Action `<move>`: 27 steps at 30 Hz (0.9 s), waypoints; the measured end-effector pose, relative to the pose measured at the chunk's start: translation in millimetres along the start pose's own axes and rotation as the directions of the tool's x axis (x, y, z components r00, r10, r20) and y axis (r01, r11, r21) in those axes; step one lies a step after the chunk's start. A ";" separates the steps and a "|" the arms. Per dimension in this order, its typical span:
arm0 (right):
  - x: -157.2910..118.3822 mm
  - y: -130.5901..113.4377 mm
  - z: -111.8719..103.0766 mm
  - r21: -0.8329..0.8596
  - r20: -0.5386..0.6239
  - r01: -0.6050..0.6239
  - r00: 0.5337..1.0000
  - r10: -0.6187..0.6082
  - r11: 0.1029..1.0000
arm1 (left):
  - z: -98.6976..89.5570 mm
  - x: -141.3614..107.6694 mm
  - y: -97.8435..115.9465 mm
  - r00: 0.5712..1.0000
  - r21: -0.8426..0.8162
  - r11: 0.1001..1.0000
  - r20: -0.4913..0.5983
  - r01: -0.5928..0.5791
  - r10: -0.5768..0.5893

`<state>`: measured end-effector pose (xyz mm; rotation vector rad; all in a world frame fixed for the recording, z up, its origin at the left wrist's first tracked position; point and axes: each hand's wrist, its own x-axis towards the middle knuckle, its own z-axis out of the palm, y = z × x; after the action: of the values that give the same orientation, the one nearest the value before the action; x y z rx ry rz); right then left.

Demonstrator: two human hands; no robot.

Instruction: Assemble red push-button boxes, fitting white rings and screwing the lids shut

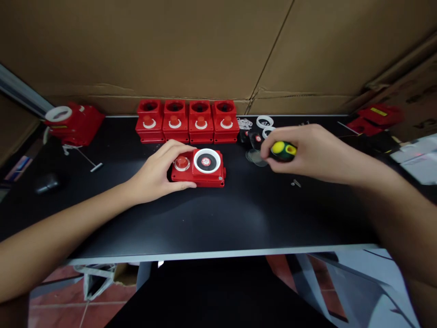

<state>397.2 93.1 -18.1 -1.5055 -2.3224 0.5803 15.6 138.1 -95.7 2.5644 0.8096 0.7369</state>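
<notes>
My left hand (164,171) is wrapped round the left end of a red box (208,181) lying on the black table. The box carries a red button inside a clear ring and a white ring (194,161) around a black disc with a red-and-white centre. My right hand (297,148) is closed on a screwdriver (283,151) with a yellow and dark green handle, held over the table to the right of the box. The screwdriver's shaft cannot be made out. Clear discs (254,156) lie just left of my right hand.
Several red boxes (201,130) stand in a row at the back against cardboard. Another red unit (75,123) is at the left, near a T-shaped white piece (96,167) and a black mouse (47,182). White rings (264,121) and small screws (296,183) lie at the right.
</notes>
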 end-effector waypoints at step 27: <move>54.7 -47.0 42.5 0.732 0.063 -0.184 0.977 0.204 0.656 | -30.1 5.3 13.7 0.952 -0.001 0.970 0.192 0.245 -0.240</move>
<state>318.5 119.1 -29.7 -1.3132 -1.5569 1.3519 8.0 135.8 -63.2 2.4087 1.0198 0.4163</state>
